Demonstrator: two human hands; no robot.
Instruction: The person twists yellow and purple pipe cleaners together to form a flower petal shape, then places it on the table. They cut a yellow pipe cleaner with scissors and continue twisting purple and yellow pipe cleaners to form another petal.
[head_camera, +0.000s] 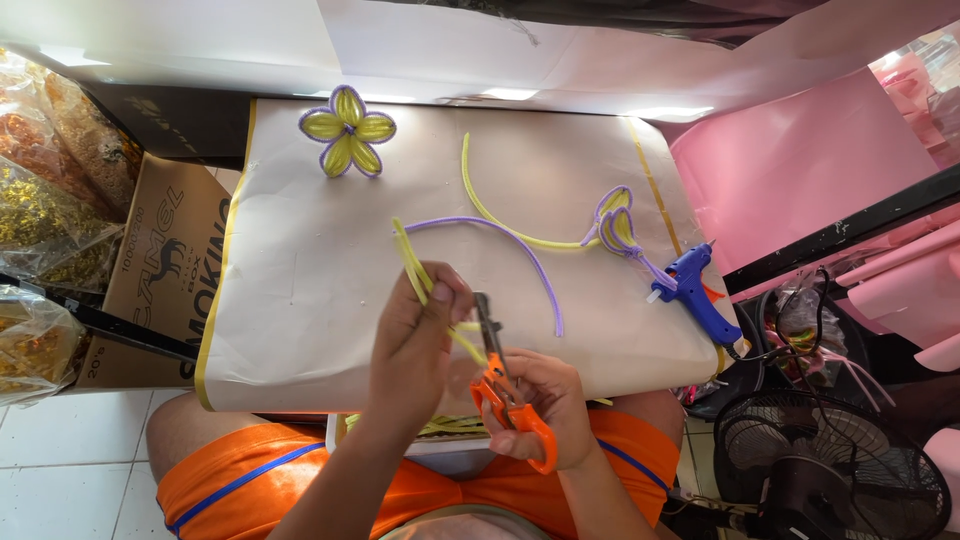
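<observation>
1. My left hand (415, 345) is pinched shut on a yellow pipe cleaner (412, 265), thumb and fingers together near its lower end; the stem runs up toward 11 o'clock over the paper-covered board (300, 300).
2. My right hand (545, 405) is closed through the handles of the orange scissors (505, 385), the blades pointing to 12 o'clock, just beside the yellow stem.
3. Handling, as I judge it: the stem looks light, fuzzy and bendable, so it should kink easily. Best held close to the blades.
4. At 12 o'clock of my hands lie a loose purple pipe cleaner (520, 255) and a second yellow strand (480, 205).
5. A finished yellow-and-purple flower (348, 130) sits at 11 o'clock; a half-made petal piece (615, 225) at 1 o'clock.
6. A blue glue gun (695, 290) rests at 2 o'clock, at the board's edge.
</observation>
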